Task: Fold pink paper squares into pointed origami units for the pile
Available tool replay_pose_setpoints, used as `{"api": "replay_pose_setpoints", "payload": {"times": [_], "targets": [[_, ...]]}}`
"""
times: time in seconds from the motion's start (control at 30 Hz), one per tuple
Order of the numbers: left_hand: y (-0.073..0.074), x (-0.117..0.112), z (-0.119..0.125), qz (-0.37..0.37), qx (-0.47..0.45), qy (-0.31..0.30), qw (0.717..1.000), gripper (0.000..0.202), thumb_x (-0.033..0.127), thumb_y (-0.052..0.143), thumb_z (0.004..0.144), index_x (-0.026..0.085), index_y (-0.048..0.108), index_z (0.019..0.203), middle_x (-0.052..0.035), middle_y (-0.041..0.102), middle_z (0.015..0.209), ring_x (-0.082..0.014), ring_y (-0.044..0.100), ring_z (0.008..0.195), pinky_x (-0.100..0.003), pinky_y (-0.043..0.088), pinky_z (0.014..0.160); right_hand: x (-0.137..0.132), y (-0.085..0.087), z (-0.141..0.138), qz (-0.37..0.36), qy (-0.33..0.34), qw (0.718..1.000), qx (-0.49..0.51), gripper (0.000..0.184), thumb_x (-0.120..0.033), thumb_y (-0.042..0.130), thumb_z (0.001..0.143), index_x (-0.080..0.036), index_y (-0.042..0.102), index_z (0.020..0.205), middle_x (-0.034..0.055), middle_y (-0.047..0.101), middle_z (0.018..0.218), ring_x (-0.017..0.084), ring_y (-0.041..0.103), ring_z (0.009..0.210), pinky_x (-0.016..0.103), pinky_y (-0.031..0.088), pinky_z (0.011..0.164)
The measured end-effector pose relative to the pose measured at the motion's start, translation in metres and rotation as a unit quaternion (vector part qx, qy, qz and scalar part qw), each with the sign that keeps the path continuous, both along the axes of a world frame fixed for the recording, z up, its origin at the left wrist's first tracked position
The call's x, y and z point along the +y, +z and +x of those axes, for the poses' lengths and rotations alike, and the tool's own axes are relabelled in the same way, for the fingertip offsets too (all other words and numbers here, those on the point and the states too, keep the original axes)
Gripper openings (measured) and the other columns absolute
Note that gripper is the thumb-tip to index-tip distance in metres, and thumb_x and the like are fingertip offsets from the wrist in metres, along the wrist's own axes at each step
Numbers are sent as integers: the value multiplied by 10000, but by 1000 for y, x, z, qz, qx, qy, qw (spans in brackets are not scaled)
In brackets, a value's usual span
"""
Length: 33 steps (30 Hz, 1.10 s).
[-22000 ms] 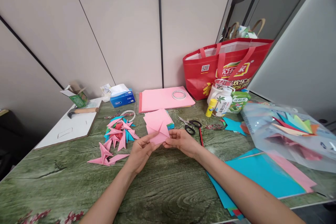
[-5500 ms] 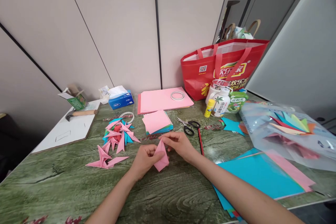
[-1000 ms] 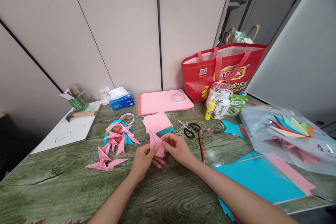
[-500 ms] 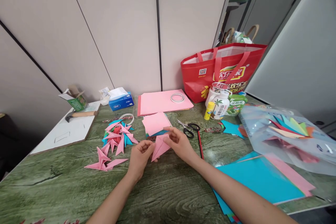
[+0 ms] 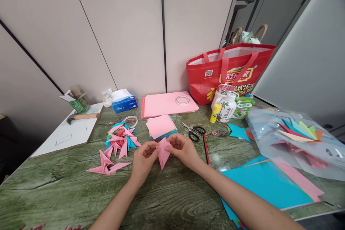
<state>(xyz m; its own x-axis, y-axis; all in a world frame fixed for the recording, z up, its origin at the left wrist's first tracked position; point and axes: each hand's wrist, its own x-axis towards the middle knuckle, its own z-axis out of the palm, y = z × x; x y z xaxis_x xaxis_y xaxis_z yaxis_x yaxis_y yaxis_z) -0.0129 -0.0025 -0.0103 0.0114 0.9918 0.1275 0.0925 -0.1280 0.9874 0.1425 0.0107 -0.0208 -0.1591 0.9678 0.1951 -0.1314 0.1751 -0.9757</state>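
A pink folded paper piece [image 5: 163,153], kite-shaped with its long point toward me, is held between both hands just above the table. My left hand [image 5: 145,156] pinches its left corner with thumb and fingers. On the other side my right hand [image 5: 183,148] grips the right corner the same way. Right behind the hands lies a stack of square paper sheets [image 5: 161,126], pink on top. To the left is a heap of folded paper points [image 5: 121,138] in pink, blue and red, with a pink folded star shape [image 5: 103,165] nearer to me.
Scissors [image 5: 194,131] and a red pencil [image 5: 206,149] lie right of the stack. Blue sheets [image 5: 266,183] and a plastic bag [image 5: 296,140] cover the right side. A glue stick [image 5: 215,113] stands by a red bag [image 5: 199,82]. A hammer [image 5: 83,116] rests on a white board [image 5: 78,133].
The pink paper piece has turned so its long point faces me, its crease now upright. My right hand has shifted slightly lower along its right side; the left hand stays close by.
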Motion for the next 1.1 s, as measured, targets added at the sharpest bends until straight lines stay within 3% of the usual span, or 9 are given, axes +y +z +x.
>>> {"api": "replay_pose_setpoints", "payload": {"times": [0.3,0.6,0.93,1.1], "targets": [[-4,1,-1,-11,24,40,999,213,263,693,566,138,663,736,-25,662,662,-136,583,574,-231,481,555,0,-3,-2,9,-11,999,-29,202,-294,682,606,-153,633,742,8,604,669,121,528,609,243,424,589],[0,-1,1,62,83,62,993,161,274,669,596,165,691,712,-37,690,713,-167,618,627,-250,505,571,-3,0,-3,25,-44,997,-54,190,-300,673,616,-155,653,738,22,645,675,134,560,595,246,446,566],[-5,-5,-3,179,156,54,970,96,243,624,680,198,686,737,-22,674,727,-152,605,665,-268,485,657,-7,6,-2,192,-75,971,-123,103,-267,622,711,-193,683,747,46,668,703,153,599,638,263,464,598],[-2,-6,-1,195,176,52,963,80,233,601,705,190,667,722,-20,656,711,-148,602,665,-268,487,652,-8,5,-4,223,-82,961,-142,99,-251,597,740,-199,677,768,40,628,715,143,580,659,265,465,619]]}}
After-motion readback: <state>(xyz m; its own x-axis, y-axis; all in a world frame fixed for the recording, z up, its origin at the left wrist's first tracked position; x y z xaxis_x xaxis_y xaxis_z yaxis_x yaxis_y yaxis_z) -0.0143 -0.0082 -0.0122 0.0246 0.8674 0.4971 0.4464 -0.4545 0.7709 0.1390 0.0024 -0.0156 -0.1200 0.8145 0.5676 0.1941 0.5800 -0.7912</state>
